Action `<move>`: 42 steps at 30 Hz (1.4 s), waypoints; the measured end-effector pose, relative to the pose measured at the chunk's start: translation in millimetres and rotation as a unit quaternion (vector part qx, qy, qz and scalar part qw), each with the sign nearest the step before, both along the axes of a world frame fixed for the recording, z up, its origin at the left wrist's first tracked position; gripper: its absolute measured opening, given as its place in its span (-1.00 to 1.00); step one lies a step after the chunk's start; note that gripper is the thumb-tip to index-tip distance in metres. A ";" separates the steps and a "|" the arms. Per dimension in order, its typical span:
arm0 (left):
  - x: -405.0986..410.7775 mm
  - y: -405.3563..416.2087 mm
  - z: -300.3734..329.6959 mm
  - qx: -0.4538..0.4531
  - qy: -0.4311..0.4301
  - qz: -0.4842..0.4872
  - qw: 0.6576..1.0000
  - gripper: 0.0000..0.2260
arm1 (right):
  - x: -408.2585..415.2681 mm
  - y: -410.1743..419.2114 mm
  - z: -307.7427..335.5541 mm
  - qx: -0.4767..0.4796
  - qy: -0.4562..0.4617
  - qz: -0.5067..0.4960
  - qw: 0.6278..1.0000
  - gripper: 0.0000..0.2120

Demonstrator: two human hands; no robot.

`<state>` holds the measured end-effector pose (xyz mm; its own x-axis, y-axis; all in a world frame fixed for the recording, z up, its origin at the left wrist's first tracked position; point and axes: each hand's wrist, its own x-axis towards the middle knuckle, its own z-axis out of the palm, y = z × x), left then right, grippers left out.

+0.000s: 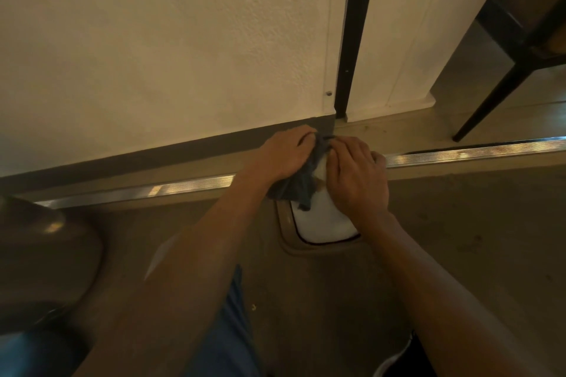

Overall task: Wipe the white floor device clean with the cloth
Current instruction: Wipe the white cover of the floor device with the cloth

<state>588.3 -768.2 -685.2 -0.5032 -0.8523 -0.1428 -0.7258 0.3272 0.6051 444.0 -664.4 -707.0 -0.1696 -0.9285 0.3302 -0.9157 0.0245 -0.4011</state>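
The white floor device lies on the floor by the wall, with a rounded near end inside a beige frame. Its far end is hidden under my hands. A dark grey-blue cloth is bunched on top of its far half. My left hand presses on the cloth from the left, fingers curled over it near the skirting. My right hand rests on the device's right side, fingertips touching the cloth's upper edge.
A ribbed metal floor strip runs left to right just behind the device. A cream wall with dark skirting stands beyond. A black vertical frame splits the wall. A dark furniture leg stands at the right. A dark rounded object sits at the left.
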 end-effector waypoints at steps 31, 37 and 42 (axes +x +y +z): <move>17.5 28.9 -26.5 0.115 0.199 0.319 0.919 -0.74 | 12.4 -7.3 7.6 0.075 0.027 -0.023 0.997 -0.71; 14.5 161.1 -30.1 -0.015 0.230 0.322 0.918 -0.54 | 11.8 -7.1 6.2 0.078 0.034 -0.017 0.996 -0.68; 23.3 110.9 -36.8 0.068 0.291 0.355 0.886 -0.69 | 11.3 -8.2 5.4 0.070 0.032 -0.021 0.997 -0.68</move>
